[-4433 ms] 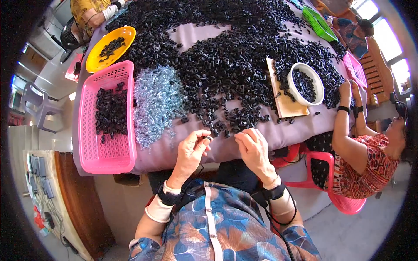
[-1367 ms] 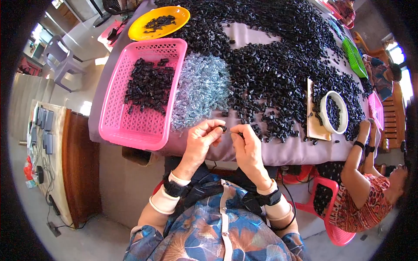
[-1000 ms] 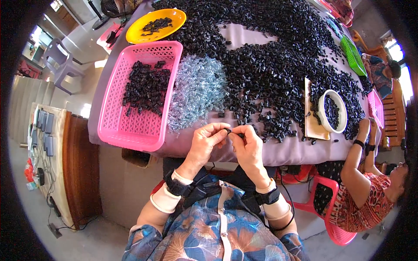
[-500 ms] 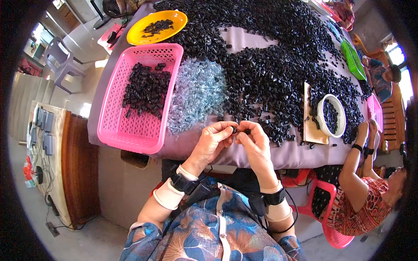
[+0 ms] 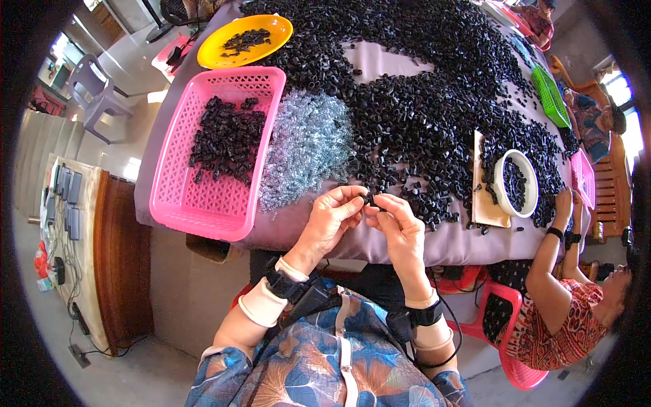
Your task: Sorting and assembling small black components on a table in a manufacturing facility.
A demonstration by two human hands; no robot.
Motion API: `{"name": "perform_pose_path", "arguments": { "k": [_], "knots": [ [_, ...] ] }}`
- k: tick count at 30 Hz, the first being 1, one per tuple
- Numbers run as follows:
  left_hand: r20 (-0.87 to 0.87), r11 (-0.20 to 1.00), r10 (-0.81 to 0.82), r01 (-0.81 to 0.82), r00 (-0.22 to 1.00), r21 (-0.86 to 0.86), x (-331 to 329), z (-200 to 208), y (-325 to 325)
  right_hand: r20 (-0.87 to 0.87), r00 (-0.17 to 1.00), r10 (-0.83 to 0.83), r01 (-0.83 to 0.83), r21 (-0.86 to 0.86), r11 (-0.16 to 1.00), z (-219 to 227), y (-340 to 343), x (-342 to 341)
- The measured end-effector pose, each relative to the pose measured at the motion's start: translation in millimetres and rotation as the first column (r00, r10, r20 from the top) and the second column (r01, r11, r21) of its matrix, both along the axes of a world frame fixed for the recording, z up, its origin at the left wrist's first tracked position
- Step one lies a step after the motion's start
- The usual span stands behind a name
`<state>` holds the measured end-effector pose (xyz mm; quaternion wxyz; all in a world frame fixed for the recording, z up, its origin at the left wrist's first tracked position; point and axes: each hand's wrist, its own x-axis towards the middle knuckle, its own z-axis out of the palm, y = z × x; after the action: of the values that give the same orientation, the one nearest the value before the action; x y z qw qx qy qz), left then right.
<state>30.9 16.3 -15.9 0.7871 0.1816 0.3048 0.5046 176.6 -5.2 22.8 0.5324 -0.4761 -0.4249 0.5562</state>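
Over the table's near edge, my left hand [image 5: 333, 218] pinches a small black plastic part [image 5: 367, 199] between thumb and forefinger. My right hand [image 5: 399, 227] is closed at the fingertips against the same spot, on a small black piece that touches the first one. Fingers cover much of both pieces. Just beyond my hands spreads a large heap of small black ring-like parts [image 5: 420, 115]. A pile of clear, pale blue plastic pieces [image 5: 308, 146] lies to its left. Beside that stands a pink perforated basket [image 5: 203, 207] holding a cluster of black parts [image 5: 227, 139].
A yellow plate [image 5: 210, 57] with black bits sits at the far left. On the right are a white bowl [image 5: 534, 190] on a board [image 5: 489, 216], a green basket [image 5: 550, 98] and a pink basket [image 5: 583, 178]. A co-worker [image 5: 563, 292] sits at the right, hands at the table.
My right hand has shifted slightly, bringing its black piece against the one in my left hand. The co-worker's hands have moved a little at the table edge.
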Motion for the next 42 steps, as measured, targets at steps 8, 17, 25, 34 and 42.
{"name": "perform_pose_path", "arguments": {
  "k": [8,17,25,34,42],
  "knots": [
    [-0.078,1.000,0.014,-0.013,0.997,0.010,1.4,-2.4,-2.4,0.037,0.999,-0.007,0.010,-0.090,0.996,2.8,0.7,-2.8],
    [-0.113,0.999,0.007,-0.003,0.994,0.040,4.2,6.3,-4.2,0.060,0.997,-0.047,0.050,-0.049,0.998,-2.8,-0.9,-6.8],
    [-0.112,0.996,-0.027,0.035,0.993,0.076,1.6,3.4,-1.9,0.229,0.971,-0.068,0.063,0.030,0.998,-6.5,-2.5,-8.8],
    [-0.120,0.991,-0.080,0.092,0.990,0.100,-4.3,2.7,-0.7,0.369,0.925,-0.088,0.015,0.197,0.980,-10.9,-2.4,-10.2],
    [-0.097,0.974,-0.210,0.216,0.973,0.062,-8.0,6.8,2.9,0.359,0.929,-0.089,-0.012,0.270,0.963,-12.1,-0.1,-8.9]
  ]
}}
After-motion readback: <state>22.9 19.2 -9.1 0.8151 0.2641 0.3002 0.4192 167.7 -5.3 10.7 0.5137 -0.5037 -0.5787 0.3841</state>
